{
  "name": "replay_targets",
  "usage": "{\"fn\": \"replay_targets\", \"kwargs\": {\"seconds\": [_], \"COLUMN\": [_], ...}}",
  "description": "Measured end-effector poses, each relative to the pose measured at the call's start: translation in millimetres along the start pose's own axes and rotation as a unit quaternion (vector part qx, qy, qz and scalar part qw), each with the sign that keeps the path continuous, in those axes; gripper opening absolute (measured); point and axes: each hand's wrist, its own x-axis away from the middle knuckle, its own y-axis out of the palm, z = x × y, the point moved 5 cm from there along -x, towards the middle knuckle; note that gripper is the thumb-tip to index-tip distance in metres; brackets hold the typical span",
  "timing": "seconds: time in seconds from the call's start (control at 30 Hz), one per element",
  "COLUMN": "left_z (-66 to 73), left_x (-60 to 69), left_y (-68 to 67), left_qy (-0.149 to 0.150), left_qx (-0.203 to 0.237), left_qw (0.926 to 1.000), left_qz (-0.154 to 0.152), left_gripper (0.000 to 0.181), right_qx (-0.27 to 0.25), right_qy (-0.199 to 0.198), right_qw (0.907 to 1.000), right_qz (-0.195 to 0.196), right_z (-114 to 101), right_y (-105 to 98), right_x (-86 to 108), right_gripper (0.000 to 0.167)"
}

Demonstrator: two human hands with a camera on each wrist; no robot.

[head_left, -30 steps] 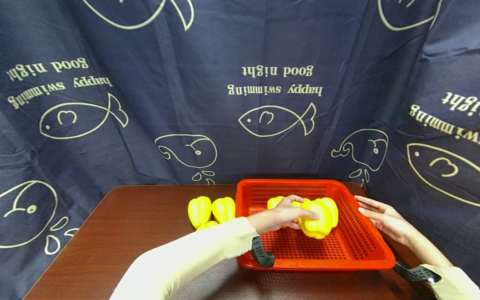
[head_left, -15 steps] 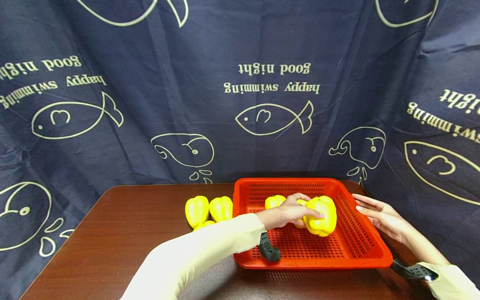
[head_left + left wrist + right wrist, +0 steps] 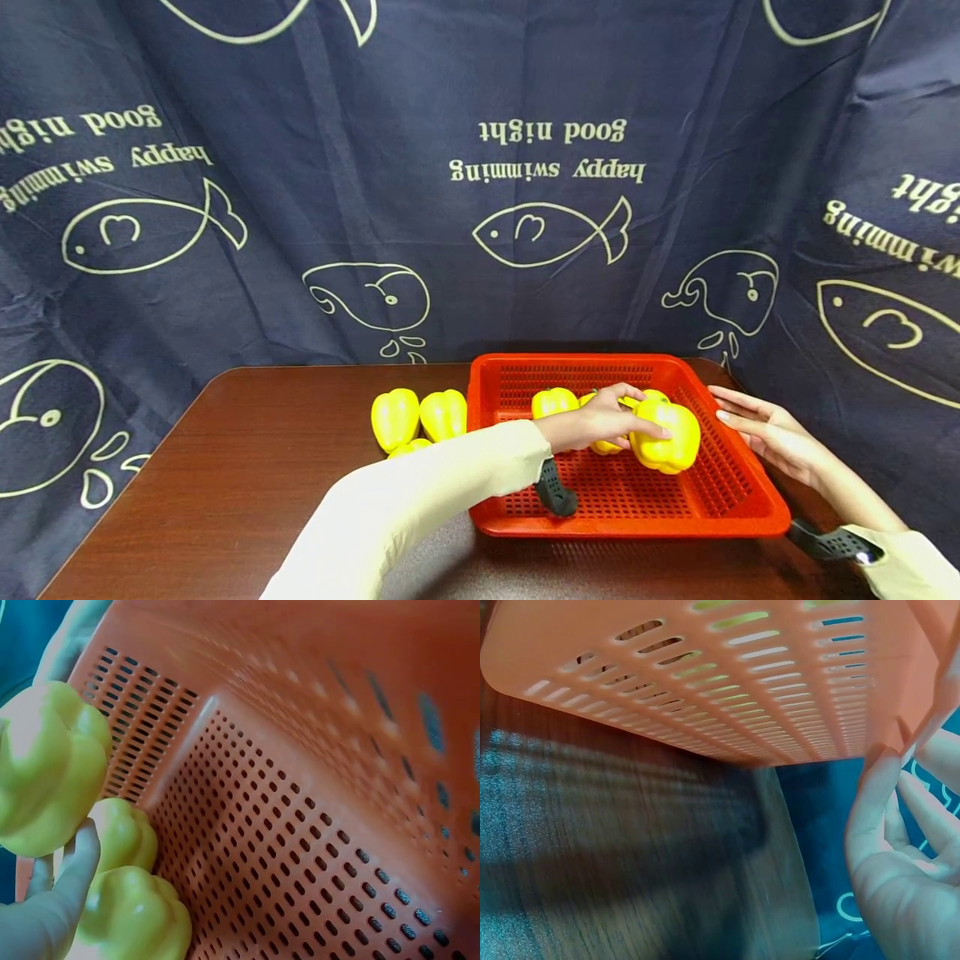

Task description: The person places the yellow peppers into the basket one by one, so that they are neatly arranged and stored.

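Note:
Over the right part of the red basket (image 3: 622, 527), my left hand (image 3: 600, 421) grips a yellow bell pepper (image 3: 666, 437), thumb on its near side. The left wrist view has this pepper (image 3: 49, 769) at the left, fingers (image 3: 84, 859) against its underside, with two more peppers (image 3: 135, 915) below. Other yellow peppers (image 3: 553, 402) lie in the basket, partly covered by the hand. My right hand (image 3: 776, 442) touches the basket's right rim, its fingers extended; in the right wrist view the hand (image 3: 907, 885) is beside the basket's perforated wall (image 3: 705, 690).
Left of the basket, yellow peppers (image 3: 395, 421) stand on the brown table (image 3: 262, 467), one partly behind my left sleeve (image 3: 450, 475). A dark blue curtain (image 3: 420, 208) with fish drawings hangs behind and to the right.
My left hand has moved right with the gripped pepper, uncovering more of the peppers at the back of the basket. My right hand stays at the right rim.

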Motion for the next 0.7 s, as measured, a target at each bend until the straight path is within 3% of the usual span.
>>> {"fn": "replay_targets", "kwargs": {"seconds": [0.43,0.7], "left_z": [-11.5,-10.3], "left_x": [-6.7,-3.0], "left_y": [10.4,15.2], "left_qy": [-0.058,-0.069], "left_qx": [-0.04,-0.054], "left_qw": [0.9941,0.9938], "left_qz": [-0.082,-0.068], "left_gripper": [0.042,0.038], "right_qx": [-0.004,0.001], "right_qy": [-0.007,-0.003], "right_qw": [1.0,1.0], "right_qz": [-0.002,0.0], "right_z": [-3,-3], "right_y": [0,1], "right_x": [-1.2,1.8], "right_gripper": [0.047,0.047]}}
